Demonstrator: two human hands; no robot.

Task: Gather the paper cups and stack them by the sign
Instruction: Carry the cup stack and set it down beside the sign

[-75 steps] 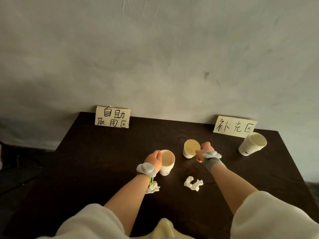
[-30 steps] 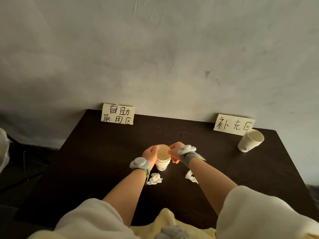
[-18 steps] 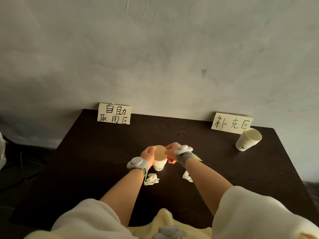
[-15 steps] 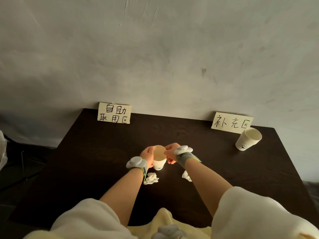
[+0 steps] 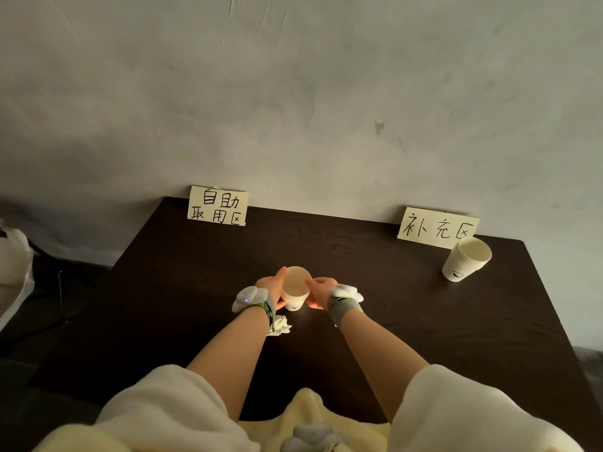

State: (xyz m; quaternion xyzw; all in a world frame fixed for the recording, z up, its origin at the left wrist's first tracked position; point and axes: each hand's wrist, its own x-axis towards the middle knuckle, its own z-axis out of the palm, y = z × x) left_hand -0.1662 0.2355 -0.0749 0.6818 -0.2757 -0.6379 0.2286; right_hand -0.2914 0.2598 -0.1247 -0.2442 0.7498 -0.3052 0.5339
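Two white paper cups nested into one stack (image 5: 295,288) stand at the middle of the dark table (image 5: 182,288). My left hand (image 5: 273,286) wraps the stack's left side and my right hand (image 5: 318,290) pinches its right rim. A second stack of paper cups (image 5: 466,260) stands at the far right, just in front of the right paper sign (image 5: 437,227). A left paper sign (image 5: 218,206) leans against the wall at the back left.
A crumpled white tissue (image 5: 280,325) lies by my left wrist; another is mostly hidden under my right wrist. The grey wall (image 5: 293,109) runs along the table's far edge. A white bag (image 5: 13,265) sits off the table to the left.
My right hand brought its cup over and set it into the cup held by my left hand. Since then both hands have stayed on the nested cups, barely moving.
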